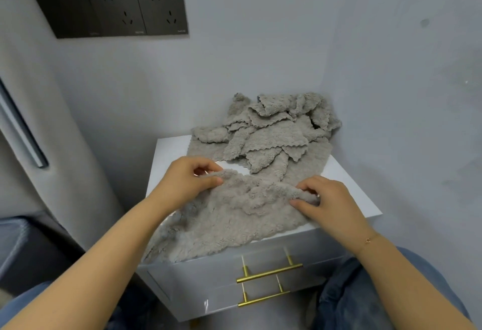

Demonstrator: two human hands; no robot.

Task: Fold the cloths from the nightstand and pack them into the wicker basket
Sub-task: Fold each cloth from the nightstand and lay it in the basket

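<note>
I am sitting in front of the white nightstand [352, 186]. One fluffy gray cloth [229, 215] lies on the near part of its top, right under my hands. My left hand [182, 181] pinches the far left corner of this cloth between thumb and fingers. My right hand [326, 196] pinches the far right edge the same way. Both hands are lifting that far edge a little off the top.

The cloth runs long from left to right between my two hands. Its near edge hangs over the front of the nightstand, down on the left side, above the drawers with the gold handles [268, 275]. So I think the next move is to bring the far edge toward me and lay it on the near edge to make a fold. Both hands are about the same way from the cloth, because both are already holding it.

The pile of other cloths [271, 131] is farther away, at the back right of the top, near the wall. They are all the same gray and lie bunched on each other, so I cannot count them.

I cannot see the wicker basket anywhere. I do not know which side it is on. My fingertips on the far side of the cloth are hidden by the fluff. The near left corner of the cloth is hard to see behind my left arm. My knees in blue jeans [365, 290] are on both sides of the nightstand.
</note>
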